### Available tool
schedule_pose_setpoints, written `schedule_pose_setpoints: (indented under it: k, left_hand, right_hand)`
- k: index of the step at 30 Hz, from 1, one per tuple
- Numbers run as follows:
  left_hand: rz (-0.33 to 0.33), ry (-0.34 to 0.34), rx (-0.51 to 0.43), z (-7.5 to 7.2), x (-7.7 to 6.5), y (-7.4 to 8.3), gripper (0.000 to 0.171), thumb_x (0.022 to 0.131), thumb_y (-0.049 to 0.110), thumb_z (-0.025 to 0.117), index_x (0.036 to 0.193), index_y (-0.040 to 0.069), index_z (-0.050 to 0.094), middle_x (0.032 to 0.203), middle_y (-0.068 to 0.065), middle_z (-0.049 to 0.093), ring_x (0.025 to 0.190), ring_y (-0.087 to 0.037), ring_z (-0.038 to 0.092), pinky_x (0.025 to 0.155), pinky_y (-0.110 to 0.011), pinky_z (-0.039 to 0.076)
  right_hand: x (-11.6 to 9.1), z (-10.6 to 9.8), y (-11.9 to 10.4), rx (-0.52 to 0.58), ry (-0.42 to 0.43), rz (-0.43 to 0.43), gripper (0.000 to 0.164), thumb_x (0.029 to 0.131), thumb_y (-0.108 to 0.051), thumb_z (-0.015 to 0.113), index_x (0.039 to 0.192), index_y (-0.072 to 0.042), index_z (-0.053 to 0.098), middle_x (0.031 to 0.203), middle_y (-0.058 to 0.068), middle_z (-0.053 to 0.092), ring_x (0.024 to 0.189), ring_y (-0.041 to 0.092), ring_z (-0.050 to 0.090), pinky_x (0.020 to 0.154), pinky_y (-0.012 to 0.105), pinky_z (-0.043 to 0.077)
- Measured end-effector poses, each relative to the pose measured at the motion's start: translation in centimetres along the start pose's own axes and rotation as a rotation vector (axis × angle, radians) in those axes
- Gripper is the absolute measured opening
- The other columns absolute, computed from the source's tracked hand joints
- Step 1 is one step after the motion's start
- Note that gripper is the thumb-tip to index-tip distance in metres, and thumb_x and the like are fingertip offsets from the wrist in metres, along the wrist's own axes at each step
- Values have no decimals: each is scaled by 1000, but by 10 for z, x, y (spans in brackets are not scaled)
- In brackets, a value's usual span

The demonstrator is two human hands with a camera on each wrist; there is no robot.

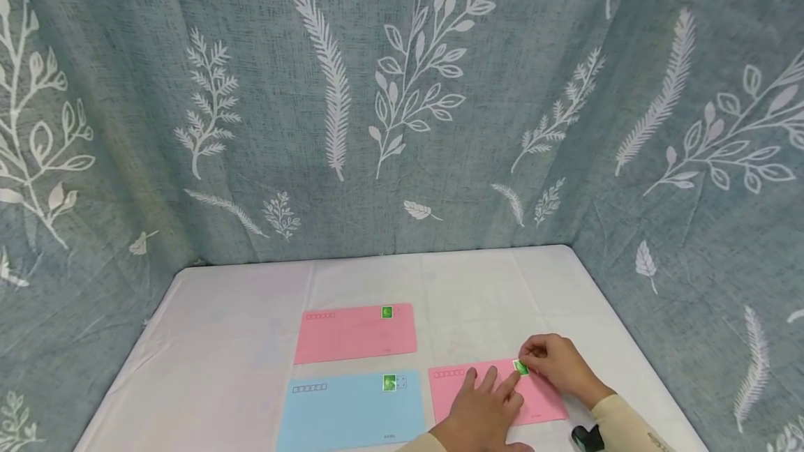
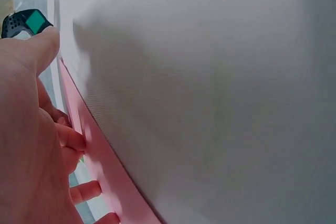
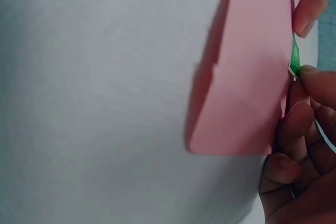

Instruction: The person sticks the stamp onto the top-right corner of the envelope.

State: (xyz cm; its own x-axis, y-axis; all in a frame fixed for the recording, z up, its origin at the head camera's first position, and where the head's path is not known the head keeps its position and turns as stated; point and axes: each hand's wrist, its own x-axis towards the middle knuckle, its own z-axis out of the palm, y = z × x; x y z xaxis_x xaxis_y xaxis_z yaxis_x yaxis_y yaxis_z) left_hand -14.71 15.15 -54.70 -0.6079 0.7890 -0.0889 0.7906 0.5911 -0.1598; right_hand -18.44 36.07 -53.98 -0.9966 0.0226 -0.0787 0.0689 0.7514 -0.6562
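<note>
Near pink envelope (image 1: 496, 396), worktop (image 1: 239, 326) front right: left hand (image 1: 486, 407) flat, fingers released, pressing it; right hand (image 1: 555, 365) fingers pinching green stamp (image 1: 520, 367) at its corner, apparently not yet stuck. Far pink envelope (image 1: 355, 332), blue envelope (image 1: 352, 409): stamped.

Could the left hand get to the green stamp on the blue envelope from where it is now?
Probably yes: the left hand rests flat on the near pink envelope, and the blue envelope's green stamp lies uncovered beside it.
</note>
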Motion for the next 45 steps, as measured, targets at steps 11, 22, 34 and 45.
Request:
schedule_pose_setpoints:
  k: [11,22,34,45]
  left_hand:
    - [2,19,15,-3,-2,-1,70,84,90,32,129,40,51,161,18,30,136,-14,35,104,-44,37]
    - [-13,-56,-7,-9,-3,0,70,84,90,35,132,42,49,162,20,26,142,-12,31,108,-45,36]
    - [-21,-92,-9,-10,-1,1,74,84,91,31,138,43,45,163,21,23,146,-11,29,110,-45,35]
    - [-18,-99,-8,-10,0,1,70,85,90,33,136,44,46,162,22,24,144,-10,29,108,-44,37]
  right_hand:
    - [1,-2,0,8,-19,-14,9,88,-12,78,86,-17,70,72,-5,61,66,13,55,60,25,45]
    - [1,0,4,-94,-66,-139,16,88,-17,79,79,-22,67,68,-10,56,64,9,51,60,25,43]
    - [-1,-2,4,-88,-74,-159,14,86,-13,80,82,-18,67,69,-9,56,64,7,50,59,24,44]
    - [-4,-3,3,-91,-72,-141,14,85,-9,79,83,-17,68,70,-8,55,65,8,50,59,24,43]
